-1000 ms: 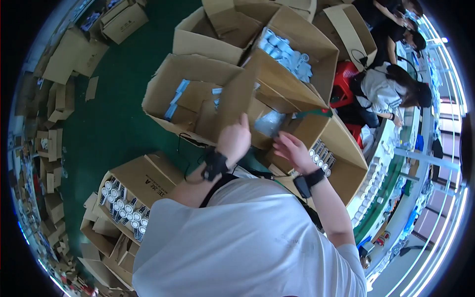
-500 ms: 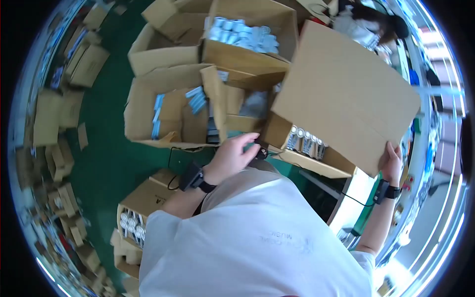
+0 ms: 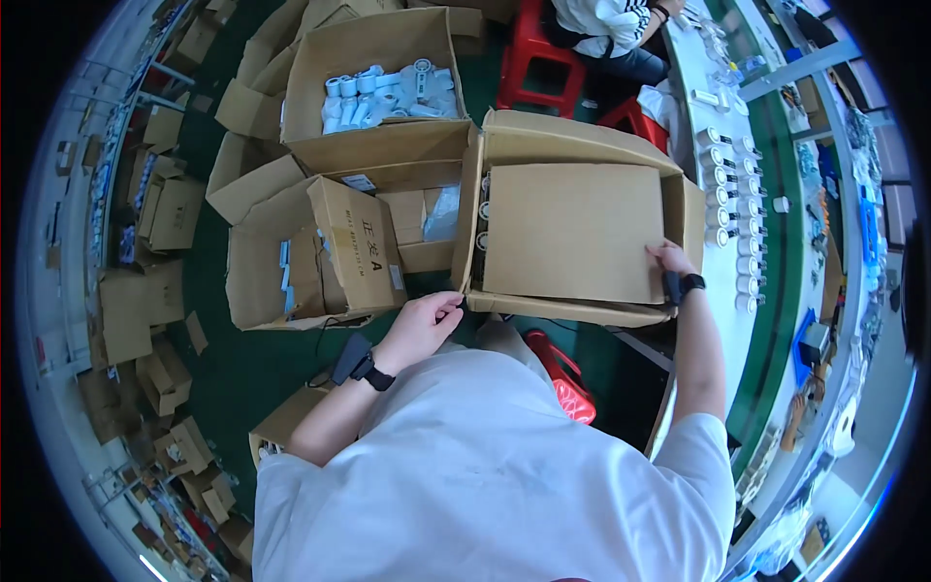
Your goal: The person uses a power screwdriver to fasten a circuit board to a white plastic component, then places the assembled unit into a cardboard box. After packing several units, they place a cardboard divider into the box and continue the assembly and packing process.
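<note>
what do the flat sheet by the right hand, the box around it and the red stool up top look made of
Flat sheet by the right hand: probably cardboard, matte; plain tan, straight-edged.
Box: likely cardboard too, matte; brown, thin-walled.
Red stool: probably plastic, smooth; evenly coloured, moulded-looking legs.

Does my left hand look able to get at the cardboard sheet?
Probably yes: your left hand looks empty, near the box's near left corner, and the sheet's top lies exposed, with only your right hand at its right edge.
</note>
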